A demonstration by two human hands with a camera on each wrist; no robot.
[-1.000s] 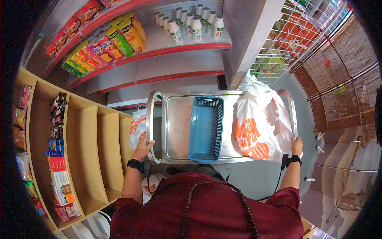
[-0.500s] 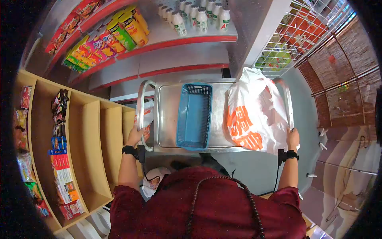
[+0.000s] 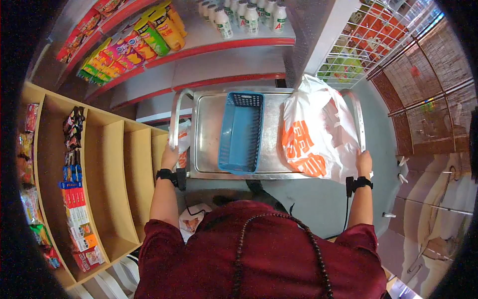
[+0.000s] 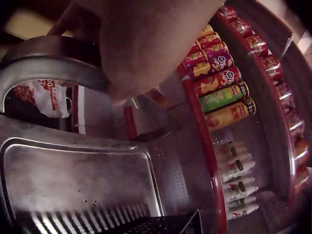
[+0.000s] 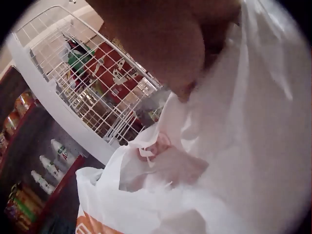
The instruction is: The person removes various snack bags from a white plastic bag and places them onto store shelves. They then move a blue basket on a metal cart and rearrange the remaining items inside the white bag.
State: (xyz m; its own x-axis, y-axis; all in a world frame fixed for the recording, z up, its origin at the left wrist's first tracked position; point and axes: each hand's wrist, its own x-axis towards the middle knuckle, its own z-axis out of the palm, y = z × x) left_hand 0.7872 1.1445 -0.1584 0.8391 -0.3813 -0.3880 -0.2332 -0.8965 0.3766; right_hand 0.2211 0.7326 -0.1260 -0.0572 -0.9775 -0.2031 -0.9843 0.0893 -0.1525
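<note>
My left hand (image 3: 169, 158) grips the left handle (image 3: 174, 122) of a metal cart (image 3: 206, 134). On the cart's other end, my right hand (image 3: 364, 163) grips the right handle (image 3: 358, 117). A blue plastic basket (image 3: 239, 134) with slotted sides stands on the cart's tray, left of its middle. Beside it, toward my right hand, slumps a white plastic bag (image 3: 318, 127) with orange lettering. The left wrist view shows the left hand (image 4: 146, 48) over the curved handle tube. Close to the right hand (image 5: 170, 48), the bag fills much of the right wrist view.
Ahead stands a red-edged shelf (image 3: 219, 52) with chip cans (image 3: 167, 32) and white bottles (image 3: 251, 20). A wooden shelf (image 3: 109, 179) with packaged snacks runs along the left. White wire mesh (image 3: 343, 60) rises at the front right. Another bag (image 3: 183, 137) shows beyond the left handle.
The cart, with basket and bag on it, has moved away from my body toward the shelf ahead, and first a little leftward in view. Both hands have kept their grip on the handles.
</note>
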